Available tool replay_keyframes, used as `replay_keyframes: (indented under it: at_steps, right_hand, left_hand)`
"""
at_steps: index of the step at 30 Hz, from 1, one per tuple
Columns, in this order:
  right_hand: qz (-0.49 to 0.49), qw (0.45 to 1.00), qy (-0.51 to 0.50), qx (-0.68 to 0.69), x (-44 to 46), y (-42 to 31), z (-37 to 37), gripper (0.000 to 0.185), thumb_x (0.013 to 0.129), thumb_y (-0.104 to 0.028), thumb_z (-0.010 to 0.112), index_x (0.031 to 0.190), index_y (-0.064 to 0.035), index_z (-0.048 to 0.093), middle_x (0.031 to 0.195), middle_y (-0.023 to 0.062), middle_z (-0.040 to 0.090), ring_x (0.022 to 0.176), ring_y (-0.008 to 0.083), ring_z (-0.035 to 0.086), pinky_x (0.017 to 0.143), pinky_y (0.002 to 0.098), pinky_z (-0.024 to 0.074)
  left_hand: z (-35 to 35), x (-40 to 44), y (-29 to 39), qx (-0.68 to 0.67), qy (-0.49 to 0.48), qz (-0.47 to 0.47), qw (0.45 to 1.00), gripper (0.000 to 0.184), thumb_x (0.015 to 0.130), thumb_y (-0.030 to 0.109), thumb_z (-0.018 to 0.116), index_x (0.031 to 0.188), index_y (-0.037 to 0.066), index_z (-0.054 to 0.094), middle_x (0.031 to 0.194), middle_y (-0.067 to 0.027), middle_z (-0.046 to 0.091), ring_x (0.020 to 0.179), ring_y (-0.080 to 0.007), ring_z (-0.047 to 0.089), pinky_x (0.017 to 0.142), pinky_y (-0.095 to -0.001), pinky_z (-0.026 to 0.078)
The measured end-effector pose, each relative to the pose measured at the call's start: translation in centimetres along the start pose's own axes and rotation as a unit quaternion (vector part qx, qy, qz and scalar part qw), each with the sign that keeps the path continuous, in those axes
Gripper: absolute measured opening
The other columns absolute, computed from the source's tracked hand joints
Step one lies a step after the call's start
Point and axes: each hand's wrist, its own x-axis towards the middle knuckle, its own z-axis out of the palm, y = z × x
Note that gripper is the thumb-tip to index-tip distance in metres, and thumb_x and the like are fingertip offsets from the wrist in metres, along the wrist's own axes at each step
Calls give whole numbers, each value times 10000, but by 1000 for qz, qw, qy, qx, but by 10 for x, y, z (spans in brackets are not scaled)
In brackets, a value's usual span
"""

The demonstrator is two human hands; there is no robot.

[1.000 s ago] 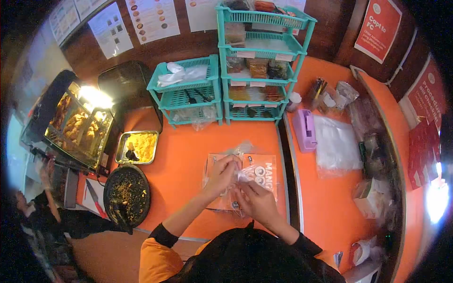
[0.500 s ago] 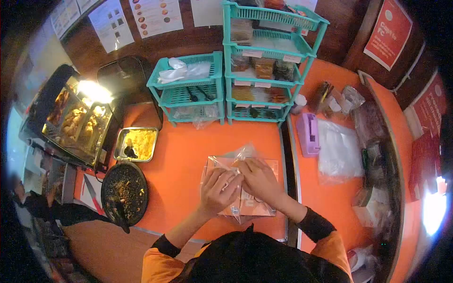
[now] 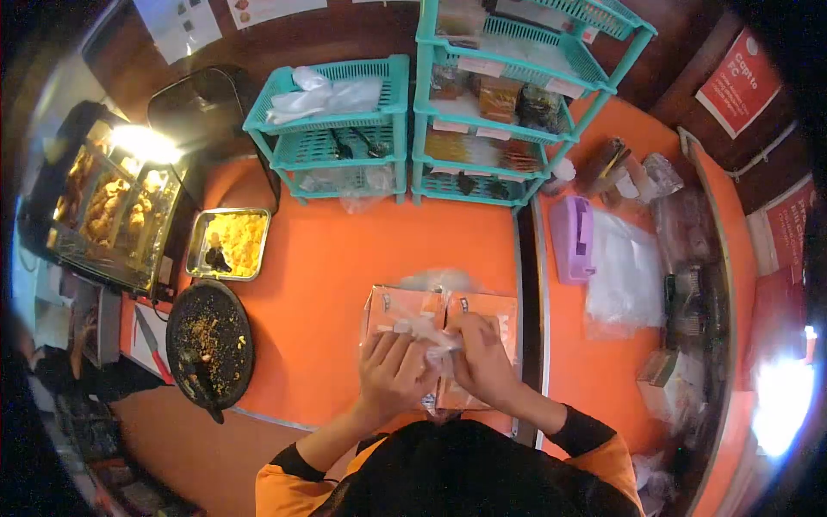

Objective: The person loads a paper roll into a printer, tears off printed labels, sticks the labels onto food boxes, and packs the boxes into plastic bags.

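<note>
Two orange boxes (image 3: 484, 314) sit side by side on the counter inside a clear plastic bag (image 3: 444, 280). Fingers of my left hand (image 3: 394, 372) are curled closed around gathered plastic of the bag, above the left box. My right hand (image 3: 485, 362) pinches the bag's twisted plastic from the other side, over the right box. Between the hands the plastic bunches up in a pale crumpled knot or twist; which of these, I cannot tell. My fingers partly cover the box fronts.
Teal basket racks (image 3: 327, 138) stand behind. To the left are a lit case of fried chicken (image 3: 112, 211), a metal tray (image 3: 198, 258) of yellow food, a black stone mortar (image 3: 211, 345) and a red-handled knife (image 3: 159, 358). A purple dispenser (image 3: 568, 241) and plastic bags (image 3: 624, 267) lie right.
My hands have come slightly lower in view and drawn a little apart, with the bag's plastic pulled tighter between them. The camera view has tilted down and shifted.
</note>
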Motion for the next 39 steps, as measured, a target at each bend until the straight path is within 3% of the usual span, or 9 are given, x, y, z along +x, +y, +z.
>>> replay_keyframes:
  at_steps: [10,15,22,24,26,30,32,36,39]
  right_hand:
    - [101,979,-59,169,1,-11,-18,377,910,-20,561,1267,-55,445,1141,111,526,1076,243,496,955,385,381]
    - [272,847,-191,416,29,18,-33,369,840,3,668,1169,-70,516,1084,29,567,1012,132,543,916,303,437]
    - [300,862,-230,337,70,9,-54,179,802,22,657,959,-46,604,831,23,601,749,114,576,678,282,482]
    - [292,869,-255,309,68,8,-57,180,827,-1,630,995,-46,585,809,41,599,748,140,586,654,299,480]
    - [91,948,-230,202,59,12,-54,232,871,-76,609,1092,-55,539,755,70,579,717,194,610,620,346,485]
    - [179,899,-359,176,62,-10,-75,356,903,-155,600,1227,-73,477,755,118,595,704,281,629,620,415,504]
    - [-81,937,-339,-5,57,-5,-79,437,918,-215,599,1301,-82,438,765,149,615,683,346,624,619,463,507]
    - [-226,943,-238,52,35,31,-71,344,930,-245,591,1229,-82,542,795,141,645,672,357,627,620,456,516]
    - [-43,958,-284,16,-3,69,-67,297,917,-243,608,1171,-90,604,829,126,668,704,335,651,647,451,532]
  left_hand:
    - [-1,-3,0,-27,-32,-33,999,245,698,167,728,874,54,600,806,-95,605,718,-269,584,672,-403,451]
    - [-7,-1,15,-35,-57,-1,998,249,712,161,721,902,37,618,883,-87,598,767,-248,574,699,-388,446]
    - [-5,-15,20,-51,-74,-23,996,183,723,136,705,898,95,674,940,-55,567,816,-231,529,802,-385,417]
    - [-10,-14,13,-49,-96,-18,994,170,719,145,709,882,112,675,915,-49,543,824,-236,519,824,-398,402]
    - [-19,-3,5,-46,-116,-12,992,157,715,153,713,866,130,675,891,-43,520,833,-241,510,846,-412,388]
    - [-32,28,-9,-123,-214,-13,969,161,686,223,734,804,137,666,851,-46,457,879,-247,488,861,-439,364]
    - [-35,39,-16,-167,-225,-25,959,175,670,248,741,775,135,659,848,-47,446,892,-245,482,868,-441,356]
    - [-36,32,-42,-189,-298,-71,933,203,675,273,738,812,125,723,871,-65,437,894,-274,443,839,-449,316]
    - [-26,-13,-71,-155,-312,-93,933,235,685,279,734,857,120,756,910,-80,449,909,-291,420,821,-443,290]
